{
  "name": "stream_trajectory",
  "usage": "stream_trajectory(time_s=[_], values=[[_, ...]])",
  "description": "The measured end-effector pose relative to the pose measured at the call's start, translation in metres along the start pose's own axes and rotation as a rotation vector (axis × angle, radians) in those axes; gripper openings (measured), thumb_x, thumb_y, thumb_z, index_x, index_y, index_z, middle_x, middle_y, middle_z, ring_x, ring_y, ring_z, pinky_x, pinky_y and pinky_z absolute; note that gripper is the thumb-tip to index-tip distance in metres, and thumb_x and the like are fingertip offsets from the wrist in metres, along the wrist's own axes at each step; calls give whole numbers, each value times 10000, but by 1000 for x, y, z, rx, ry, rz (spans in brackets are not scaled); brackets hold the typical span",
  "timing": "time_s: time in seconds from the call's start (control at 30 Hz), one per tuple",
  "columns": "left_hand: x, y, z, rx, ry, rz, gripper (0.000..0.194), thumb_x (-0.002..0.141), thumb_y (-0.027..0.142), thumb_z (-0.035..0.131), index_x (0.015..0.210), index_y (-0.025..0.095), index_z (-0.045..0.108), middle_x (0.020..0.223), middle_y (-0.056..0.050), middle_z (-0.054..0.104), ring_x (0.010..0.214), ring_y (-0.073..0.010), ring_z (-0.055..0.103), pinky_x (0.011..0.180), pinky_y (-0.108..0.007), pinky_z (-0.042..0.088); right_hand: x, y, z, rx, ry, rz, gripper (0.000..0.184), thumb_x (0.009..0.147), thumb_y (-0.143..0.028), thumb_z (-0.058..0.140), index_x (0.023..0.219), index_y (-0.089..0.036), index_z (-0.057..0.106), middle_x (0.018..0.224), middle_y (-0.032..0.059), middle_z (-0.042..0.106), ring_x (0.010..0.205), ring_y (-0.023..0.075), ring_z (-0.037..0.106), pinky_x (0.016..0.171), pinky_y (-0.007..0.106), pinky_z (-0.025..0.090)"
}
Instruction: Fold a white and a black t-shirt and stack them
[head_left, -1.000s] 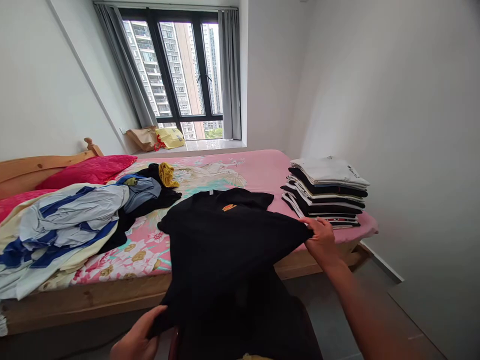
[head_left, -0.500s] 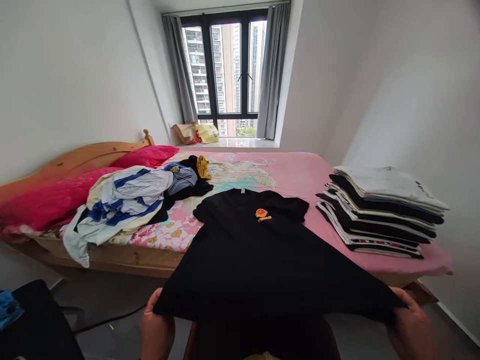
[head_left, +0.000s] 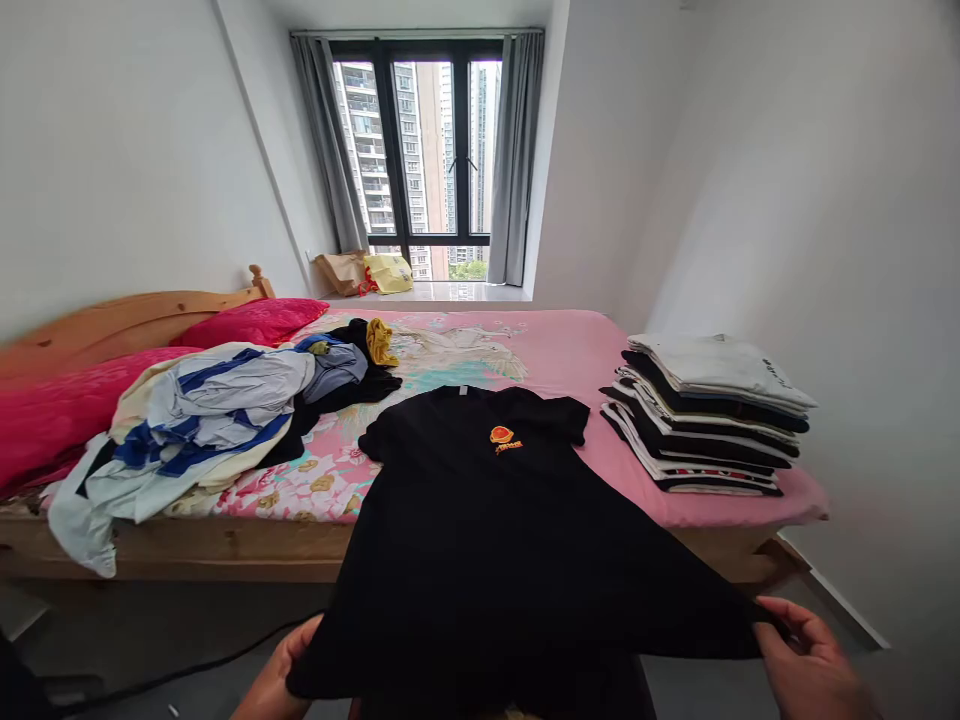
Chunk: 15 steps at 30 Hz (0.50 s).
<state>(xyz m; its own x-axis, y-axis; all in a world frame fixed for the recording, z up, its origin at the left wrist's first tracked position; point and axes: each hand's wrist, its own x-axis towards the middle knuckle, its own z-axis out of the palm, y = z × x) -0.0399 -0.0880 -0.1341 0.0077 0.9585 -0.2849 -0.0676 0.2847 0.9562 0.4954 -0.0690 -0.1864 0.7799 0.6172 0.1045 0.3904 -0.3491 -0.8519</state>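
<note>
A black T-shirt [head_left: 480,530] with an orange chest print lies with its collar and sleeves on the bed, front side up. Its lower part stretches off the bed's edge toward me. My left hand [head_left: 289,665] is closed on the left corner of the hem, fingers partly behind the cloth. At the opposite hem corner, my right hand [head_left: 806,650] pinches the fabric between thumb and fingers. The hem is spread wide between both hands.
On the bed's right end stands a stack of folded clothes [head_left: 705,420]. A heap of loose clothes [head_left: 217,410] lies on the left by red pillows [head_left: 247,322]. Bags [head_left: 386,273] sit on the windowsill. A dark cable [head_left: 202,665] crosses the floor.
The view has turned to the right, so the bed and clothes appear further left. Both hands still hold the hem, which sits slightly lower in view. The dark seat at lower left has mostly left view.
</note>
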Motion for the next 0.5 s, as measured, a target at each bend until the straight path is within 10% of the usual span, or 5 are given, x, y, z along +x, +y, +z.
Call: stream_trajectory(time_s=[0.17, 0.37, 0.5], values=[[12, -17, -2, 312, -171, -48, 282, 509, 379, 718, 634, 161, 590, 622, -9, 529, 605, -142, 448, 581, -249, 379, -1, 6, 2, -62, 42, 88, 287, 629, -383, 552, 885, -263, 604, 858, 39, 675, 708, 252, 629, 619, 367, 480], [26, -43, -17, 567, 636, -29, 151, 571, 290, 550, 682, 219, 475, 487, 53, 450, 447, -122, 413, 464, -227, 312, -9, 1, -2, 77, 65, 48, 329, 610, -339, 543, 910, -213, 596, 752, 49, 660, 620, 234, 604, 589, 360, 479], [26, -35, -18, 150, 693, 29, 340, 532, 267, 581, 869, 226, 561, 635, -1, 624, 517, -202, 583, 465, -292, 455, -14, -19, -9, 142, -14, -5, 419, 601, -310, 531, 1005, -255, 625, 797, 33, 669, 656, 257, 622, 579, 379, 498]])
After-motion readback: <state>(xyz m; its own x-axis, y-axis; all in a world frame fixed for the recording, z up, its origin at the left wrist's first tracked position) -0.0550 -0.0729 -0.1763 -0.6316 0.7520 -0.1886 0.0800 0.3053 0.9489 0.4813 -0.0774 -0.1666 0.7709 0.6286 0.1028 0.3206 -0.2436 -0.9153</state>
